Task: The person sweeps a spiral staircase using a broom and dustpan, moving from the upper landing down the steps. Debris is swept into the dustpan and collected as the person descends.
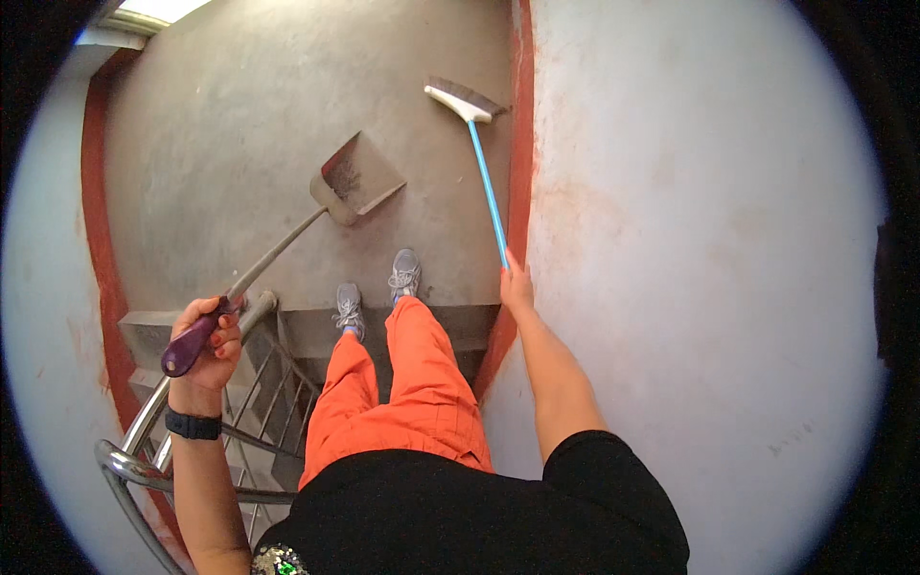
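My left hand (211, 337) is closed around the purple handle end of a long-handled dustpan (380, 174). The pan rests on the floor ahead of my feet, its wide edge turned to the right, with a small heap of grey dirt (343, 178) inside. Held out to the right, my right hand (516, 287) grips the light blue stick of a broom (487, 179). The broom's white head and dark bristles lie on the floor near the right wall, a little dark debris at the bristles' right end. Broom and dustpan are apart.
A metal stair railing (144, 468) runs below my left arm. Steps (460, 326) drop away beneath my feet at the landing's edge. The white wall (690, 240) with a red painted base strip (520, 144) stands close on the right; another wall (53, 287) is at the left.
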Motion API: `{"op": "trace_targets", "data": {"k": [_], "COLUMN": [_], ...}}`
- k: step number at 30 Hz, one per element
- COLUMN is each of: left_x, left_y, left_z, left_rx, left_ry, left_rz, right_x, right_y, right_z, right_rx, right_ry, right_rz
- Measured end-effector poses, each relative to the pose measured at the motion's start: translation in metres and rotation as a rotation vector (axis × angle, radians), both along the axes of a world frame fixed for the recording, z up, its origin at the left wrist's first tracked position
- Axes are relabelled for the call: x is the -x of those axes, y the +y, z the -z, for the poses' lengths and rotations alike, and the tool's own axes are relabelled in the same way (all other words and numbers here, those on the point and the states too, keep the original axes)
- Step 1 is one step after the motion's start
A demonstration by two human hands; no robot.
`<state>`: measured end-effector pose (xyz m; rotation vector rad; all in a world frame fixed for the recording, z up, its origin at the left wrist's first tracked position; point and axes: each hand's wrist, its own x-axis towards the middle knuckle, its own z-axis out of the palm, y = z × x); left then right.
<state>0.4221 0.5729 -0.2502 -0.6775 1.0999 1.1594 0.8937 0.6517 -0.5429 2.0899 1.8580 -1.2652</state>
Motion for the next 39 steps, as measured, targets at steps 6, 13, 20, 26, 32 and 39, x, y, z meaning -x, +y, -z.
{"op": "trace_targets", "data": {"k": [6,13,20,26,32,39], "left_x": [-0.003,0.000,0.001,0.001,-0.001,0.003], "left_y": [0.006,0.003,0.000,0.000,0.003,0.005], "left_z": [-0.002,-0.001,0.004,0.006,0.003,0.003], "left_rx": [0.031,0.037,0.023,0.021,0.050,0.036], "left_ry": [0.063,0.048,0.027,0.028,0.065,0.032], "left_rz": [0.022,0.015,0.036,0.036,0.064,0.060], "right_x": [0.043,0.016,-0.014,0.020,0.090,0.076], "right_y": [0.082,-0.019,-0.041,0.037,-0.034,-0.081], "right_z": [0.028,-0.038,-0.130,-0.099,-0.118,-0.145], "right_rx": [-0.008,0.067,0.368,0.190,0.475,0.589], "right_ry": [-0.044,-0.004,0.192,0.198,0.366,0.447], "right_rz": [0.009,0.116,0.328,0.280,0.656,0.409]}}
